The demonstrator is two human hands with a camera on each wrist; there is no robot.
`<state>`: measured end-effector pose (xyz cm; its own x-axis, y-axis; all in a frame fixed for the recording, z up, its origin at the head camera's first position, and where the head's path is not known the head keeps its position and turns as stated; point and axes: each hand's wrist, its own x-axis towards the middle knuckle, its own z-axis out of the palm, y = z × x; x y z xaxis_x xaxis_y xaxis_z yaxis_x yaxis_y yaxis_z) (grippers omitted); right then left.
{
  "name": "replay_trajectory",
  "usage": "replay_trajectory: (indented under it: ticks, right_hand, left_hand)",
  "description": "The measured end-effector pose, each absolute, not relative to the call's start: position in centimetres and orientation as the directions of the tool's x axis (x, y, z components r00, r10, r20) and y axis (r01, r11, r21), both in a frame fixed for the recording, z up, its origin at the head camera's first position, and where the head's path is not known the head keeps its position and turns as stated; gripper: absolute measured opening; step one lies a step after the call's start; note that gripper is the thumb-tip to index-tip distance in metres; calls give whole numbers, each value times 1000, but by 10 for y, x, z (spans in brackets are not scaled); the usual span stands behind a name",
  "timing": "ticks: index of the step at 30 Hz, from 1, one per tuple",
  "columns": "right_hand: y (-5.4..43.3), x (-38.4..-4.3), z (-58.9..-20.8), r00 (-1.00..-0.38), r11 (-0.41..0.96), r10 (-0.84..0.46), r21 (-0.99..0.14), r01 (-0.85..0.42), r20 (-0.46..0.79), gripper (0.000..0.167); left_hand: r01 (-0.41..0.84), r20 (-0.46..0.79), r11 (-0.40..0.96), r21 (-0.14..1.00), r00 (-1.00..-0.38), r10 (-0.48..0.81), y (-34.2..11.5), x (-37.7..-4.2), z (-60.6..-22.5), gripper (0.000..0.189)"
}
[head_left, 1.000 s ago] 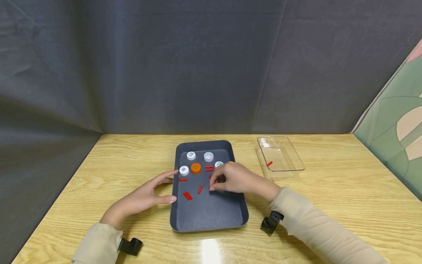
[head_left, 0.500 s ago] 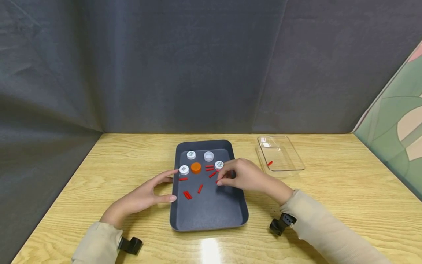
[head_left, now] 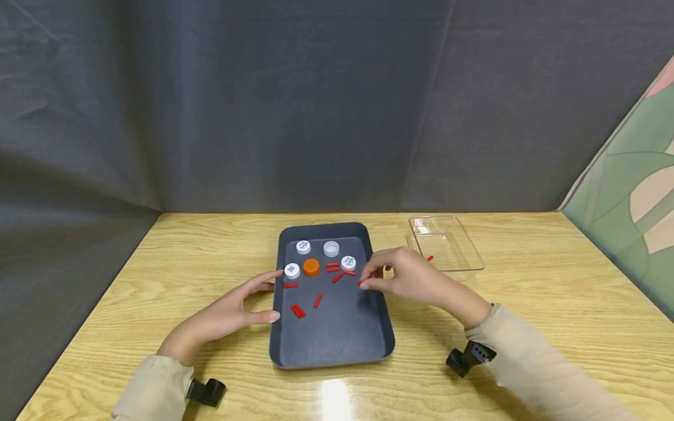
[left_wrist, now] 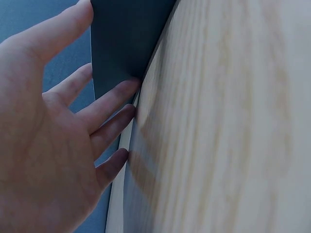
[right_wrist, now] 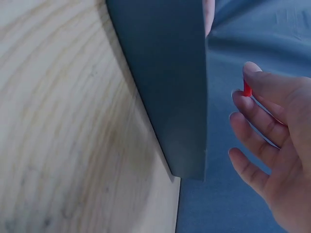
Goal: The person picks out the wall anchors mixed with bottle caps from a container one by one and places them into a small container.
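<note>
My right hand pinches a small red stick between thumb and fingertip, above the right side of a dark grey tray. In the right wrist view the other fingers are loosely bent. My left hand lies at the tray's left rim, thumb and fingertips against it; the left wrist view shows several fingers extended along its outer wall. On the tray lie several more red sticks, among them a slanted stick. Behind them sit an orange cap, several white caps such as one at the right, and a translucent cap.
A clear rectangular box stands on the wooden table, behind the right hand, with a red stick in it. Grey cloth hangs along the table's back edge. A patterned panel is at the right.
My right hand has moved right, from the tray's middle towards its right rim, with the red stick pinched. Red sticks and a white cap beneath it have come into view. The left hand stays put.
</note>
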<state>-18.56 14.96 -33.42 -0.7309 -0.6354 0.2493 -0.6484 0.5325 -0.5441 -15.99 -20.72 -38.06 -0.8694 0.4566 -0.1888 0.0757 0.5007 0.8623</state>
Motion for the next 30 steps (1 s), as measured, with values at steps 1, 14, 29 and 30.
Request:
replay_trajectory:
  ticks: [1,14,29,30]
  right_hand:
    - [151,-185,-333,-733,538,-632,-539,-648,252,7]
    - [180,-185,-326,-776,599,-565,-506,-620,281,10]
    - [204,-190,-323,-790,607,-504,-508,-611,349,8]
    - [206,-190,-323,-791,606,-500,-510,-610,352,9]
  left_hand:
    - [78,-187,499,863,-869,459,-207,-160,-381,81]
    - [78,-186,485,871,-862,472,-206,-161,-380,81]
    - [80,-176,461,884,-857,485,-208,-159,-381,80]
    - [79,-177,462,884,-857,484,-209,-159,-381,80]
